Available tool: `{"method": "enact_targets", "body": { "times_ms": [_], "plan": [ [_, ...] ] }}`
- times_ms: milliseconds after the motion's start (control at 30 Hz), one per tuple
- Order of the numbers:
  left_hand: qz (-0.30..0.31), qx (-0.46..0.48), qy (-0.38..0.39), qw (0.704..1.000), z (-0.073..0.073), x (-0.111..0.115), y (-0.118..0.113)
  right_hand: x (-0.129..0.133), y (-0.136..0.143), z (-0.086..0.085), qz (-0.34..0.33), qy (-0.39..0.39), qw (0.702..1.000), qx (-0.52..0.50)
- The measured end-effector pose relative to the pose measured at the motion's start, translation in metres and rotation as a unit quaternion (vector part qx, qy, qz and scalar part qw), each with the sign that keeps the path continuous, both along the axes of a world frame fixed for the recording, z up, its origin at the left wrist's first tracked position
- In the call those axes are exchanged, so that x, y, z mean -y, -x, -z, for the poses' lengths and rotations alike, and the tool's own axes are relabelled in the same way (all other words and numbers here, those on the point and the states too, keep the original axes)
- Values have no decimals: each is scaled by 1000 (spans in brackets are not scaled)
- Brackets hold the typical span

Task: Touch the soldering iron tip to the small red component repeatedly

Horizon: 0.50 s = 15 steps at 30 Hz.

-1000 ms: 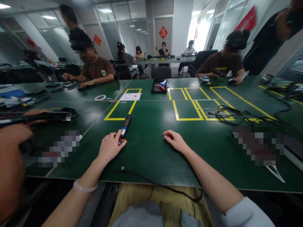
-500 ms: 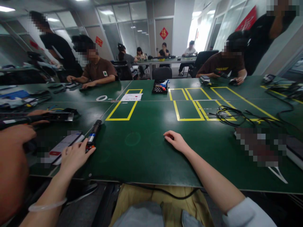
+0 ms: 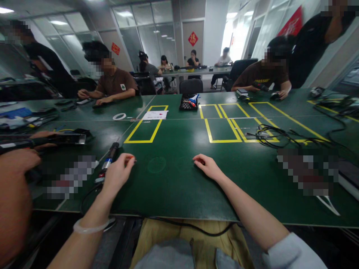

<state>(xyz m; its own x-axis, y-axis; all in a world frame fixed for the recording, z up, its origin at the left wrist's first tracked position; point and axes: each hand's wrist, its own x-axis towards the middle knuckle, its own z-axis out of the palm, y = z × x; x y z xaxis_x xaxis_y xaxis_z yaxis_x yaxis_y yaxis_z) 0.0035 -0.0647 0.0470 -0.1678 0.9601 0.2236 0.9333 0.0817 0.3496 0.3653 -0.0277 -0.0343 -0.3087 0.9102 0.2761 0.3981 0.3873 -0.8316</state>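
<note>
This looks like an office room serving as a workshop: glass partitions (image 3: 161, 35), ceiling lights (image 3: 126, 14) and black chairs (image 3: 191, 86) suit an office, while the long green bench (image 3: 168, 190) carries yellow tape outlines (image 3: 138, 141), tangled cables (image 3: 265, 130) and a black tray (image 3: 187, 108), with people (image 3: 116, 80) seated along it.

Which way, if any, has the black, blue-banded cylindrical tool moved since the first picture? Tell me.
Yes, leftward: the tool now lies left of the leftmost yellow tape rectangle.
</note>
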Motion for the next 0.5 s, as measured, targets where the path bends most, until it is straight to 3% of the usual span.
{"method": "enact_targets", "body": {
  "times_ms": [100,167,267,400,500],
  "plan": [
    [162,167,3,973,9,-20,-61,0,-1,0,0,-2,1000,-8],
    [236,224,29,945,17,-34,-102,-1,-2,0,-9,5,1000,-17],
    [323,329,103,881,31,-54,-151,-3,-4,1,-28,27,998,-46],
    [366,426,224,796,47,-68,-183,-6,-5,3,-69,66,990,-108],
    [356,455,241,780,56,-69,-187,-6,-4,4,-87,84,984,-135]
  ]
}}
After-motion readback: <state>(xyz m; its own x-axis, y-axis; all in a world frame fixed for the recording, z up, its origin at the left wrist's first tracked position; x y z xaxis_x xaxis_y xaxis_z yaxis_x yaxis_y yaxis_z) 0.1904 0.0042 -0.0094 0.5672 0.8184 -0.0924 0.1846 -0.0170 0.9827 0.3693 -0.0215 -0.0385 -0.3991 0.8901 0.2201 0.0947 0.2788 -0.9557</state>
